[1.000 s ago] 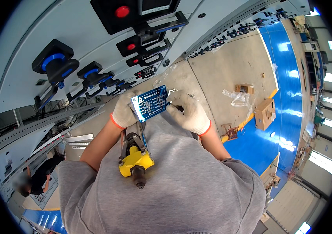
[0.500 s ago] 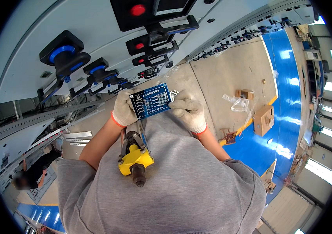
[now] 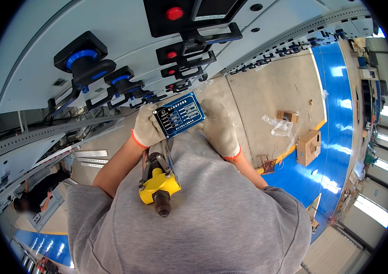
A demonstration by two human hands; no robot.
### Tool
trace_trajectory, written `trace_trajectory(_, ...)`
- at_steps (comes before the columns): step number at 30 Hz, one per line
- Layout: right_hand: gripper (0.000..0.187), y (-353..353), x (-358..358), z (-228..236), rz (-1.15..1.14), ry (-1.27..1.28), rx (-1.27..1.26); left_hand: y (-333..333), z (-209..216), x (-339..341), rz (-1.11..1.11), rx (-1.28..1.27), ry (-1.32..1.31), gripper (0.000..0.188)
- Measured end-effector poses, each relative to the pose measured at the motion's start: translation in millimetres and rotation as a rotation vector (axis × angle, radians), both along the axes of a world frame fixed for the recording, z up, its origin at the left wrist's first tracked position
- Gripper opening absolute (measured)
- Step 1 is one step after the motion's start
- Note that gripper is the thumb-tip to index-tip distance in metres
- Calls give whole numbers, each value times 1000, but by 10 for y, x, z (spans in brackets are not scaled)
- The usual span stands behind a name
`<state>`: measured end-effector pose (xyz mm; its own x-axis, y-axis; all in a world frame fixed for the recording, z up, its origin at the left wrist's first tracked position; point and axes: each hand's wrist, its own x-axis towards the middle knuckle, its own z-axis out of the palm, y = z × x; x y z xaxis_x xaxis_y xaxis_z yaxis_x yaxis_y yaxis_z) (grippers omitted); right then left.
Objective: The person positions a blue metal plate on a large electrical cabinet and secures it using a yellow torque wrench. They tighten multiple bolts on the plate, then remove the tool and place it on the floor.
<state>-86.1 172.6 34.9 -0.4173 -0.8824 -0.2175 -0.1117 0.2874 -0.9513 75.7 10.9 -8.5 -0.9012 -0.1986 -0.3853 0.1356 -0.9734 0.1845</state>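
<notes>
A blue metal nameplate (image 3: 180, 115) with white print and small corner holes is held up in front of my chest. My left hand (image 3: 148, 125), in a whitish knit glove with an orange cuff, grips its left edge. At the right edge, my gloved right hand (image 3: 220, 130) closes on the plate, its fingertips partly hidden behind it. Below my left hand is a yellow-headed hand riveter (image 3: 161, 187), its dark nose pointing toward me. The riveter's handles run up to that hand; whether it grips them is hidden.
Grey switchgear cabinets (image 3: 125, 43) with black-and-blue rotary handles and red buttons stand ahead. Cardboard boxes (image 3: 309, 148) and clear plastic wrap (image 3: 279, 128) lie on the floor to the right. A person in dark clothes (image 3: 43, 192) works at the far left.
The nameplate has tilted, its right side rising. My right hand has moved in from the plate's front so that its fingers go behind the edge. The view has shifted slightly.
</notes>
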Motion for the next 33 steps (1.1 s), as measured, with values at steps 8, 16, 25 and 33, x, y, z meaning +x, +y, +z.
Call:
trace_trajectory(8, 28, 96, -21, -311, 48, 373, -429, 63, 247, -53, 40, -35, -186, 33)
trace_trajectory(16, 36, 165, -90, -286, -324, 269, -594, -3, -241, -9, -102, -63, 7, 32)
trace_trajectory(25, 43, -227, -239, 339, 153, 554, -279, 88, -11, -67, -255, -249, -96, 39)
trace_trajectory(33, 52, -376, -258, 273, 387, 578, -421, 70, -585, 79, -283, -208, 144, 63)
